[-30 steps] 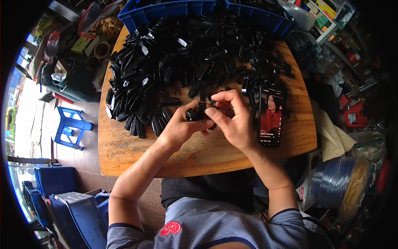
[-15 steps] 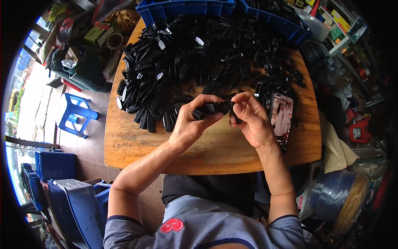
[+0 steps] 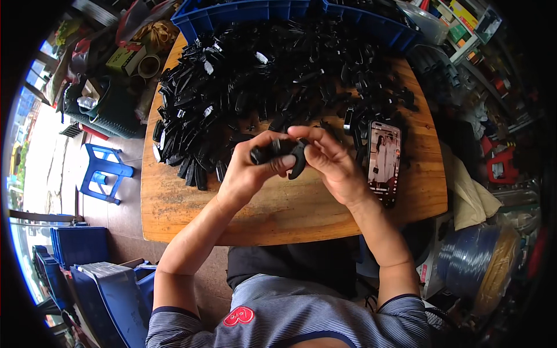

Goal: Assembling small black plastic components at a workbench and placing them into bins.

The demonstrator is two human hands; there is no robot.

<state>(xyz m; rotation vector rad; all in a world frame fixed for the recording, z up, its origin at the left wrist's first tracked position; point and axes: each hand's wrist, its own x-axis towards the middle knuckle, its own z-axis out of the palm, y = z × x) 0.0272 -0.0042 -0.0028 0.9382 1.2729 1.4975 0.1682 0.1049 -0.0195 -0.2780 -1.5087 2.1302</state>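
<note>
the left forearm [image 3: 196,233] and right forearm [image 3: 382,233] angle inward from bent, outspread elbows [image 3: 169,270]; the left hand [image 3: 246,168] is curled in a grip, its thumb pointing right; the right hand [image 3: 338,170] sits just beside it, forefinger arched above the thumb, remaining fingers partly hidden; the wrists [image 3: 223,202] are well apart

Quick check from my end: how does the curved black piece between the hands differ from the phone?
The curved black piece sits between the left hand and right hand; the phone rests on the table. The piece is unlit, the phone lit. The piece is smaller and curved, the phone larger and rectangular.
</note>
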